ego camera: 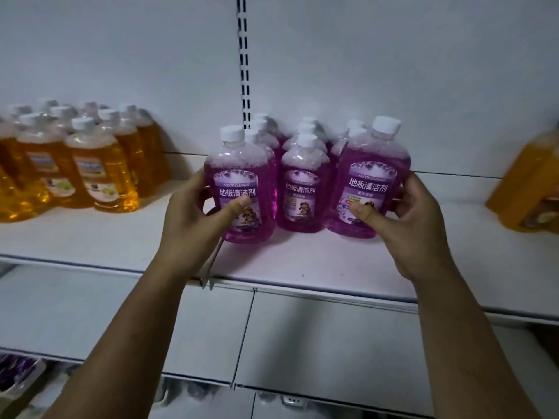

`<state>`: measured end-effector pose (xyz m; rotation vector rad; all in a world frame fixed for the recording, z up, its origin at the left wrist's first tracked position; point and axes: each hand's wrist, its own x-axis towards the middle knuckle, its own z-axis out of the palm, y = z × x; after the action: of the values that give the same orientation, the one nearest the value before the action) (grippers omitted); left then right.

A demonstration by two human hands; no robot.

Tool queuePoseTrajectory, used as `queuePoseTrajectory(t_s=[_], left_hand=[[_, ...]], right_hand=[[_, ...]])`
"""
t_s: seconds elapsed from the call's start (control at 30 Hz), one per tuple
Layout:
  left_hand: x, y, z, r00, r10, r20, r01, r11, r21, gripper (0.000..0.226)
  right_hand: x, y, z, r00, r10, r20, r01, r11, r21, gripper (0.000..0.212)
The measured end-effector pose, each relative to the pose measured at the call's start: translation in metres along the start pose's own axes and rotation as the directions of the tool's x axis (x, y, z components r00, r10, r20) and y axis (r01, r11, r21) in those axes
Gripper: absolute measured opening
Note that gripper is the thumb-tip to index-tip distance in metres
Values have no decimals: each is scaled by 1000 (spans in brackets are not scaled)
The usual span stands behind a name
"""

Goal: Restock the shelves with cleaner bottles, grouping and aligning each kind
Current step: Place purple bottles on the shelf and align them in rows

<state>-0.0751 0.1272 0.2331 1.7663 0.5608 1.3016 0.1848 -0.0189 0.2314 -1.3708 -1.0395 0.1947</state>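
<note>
Purple floor-cleaner bottles with white caps stand in three rows on the white shelf [302,261]. My left hand [193,216] grips the front bottle of the left row [239,176], thumb across its label. My right hand [408,219] grips the front bottle of the right row [373,173], which leans slightly to the right. Between them the front bottle of the middle row [304,182] stands free, with more purple bottles behind it.
Several amber cleaner bottles [99,164] are grouped at the shelf's left. One orange bottle [529,182] sits at the far right edge. A slotted upright [244,62] runs up the back panel. A lower shelf [302,343] lies below, with purple packs [15,373] at bottom left.
</note>
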Motion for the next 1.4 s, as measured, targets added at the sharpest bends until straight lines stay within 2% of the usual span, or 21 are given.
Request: queuePoseTrajectory(t_s=[0.17, 0.4, 0.63, 0.97, 1.2, 1.4], left_hand=[[2, -21, -2, 999, -27, 28, 26, 1000, 11, 59], [7, -26, -4, 996, -37, 85, 35, 999, 30, 51], [1, -21, 2, 986, -105, 130, 118, 988, -97, 52], [1, -23, 3, 990, -96, 105, 105, 991, -82, 49], [0, -28, 3, 990, -101, 94, 108, 991, -76, 62], [3, -32, 3, 972, -145, 185, 143, 989, 23, 82]], right_hand=[[-1, 10, 2, 999, 26, -38, -27, 999, -42, 59], [5, 26, 7, 995, 62, -81, -65, 997, -33, 77], [7, 38, 10, 994, 93, -52, -94, 996, -13, 70], [11, 40, 13, 995, 59, -84, -70, 988, -136, 70], [7, 41, 20, 997, 68, -44, -75, 982, -175, 78], [13, 46, 25, 997, 68, -35, -74, 972, -223, 91]])
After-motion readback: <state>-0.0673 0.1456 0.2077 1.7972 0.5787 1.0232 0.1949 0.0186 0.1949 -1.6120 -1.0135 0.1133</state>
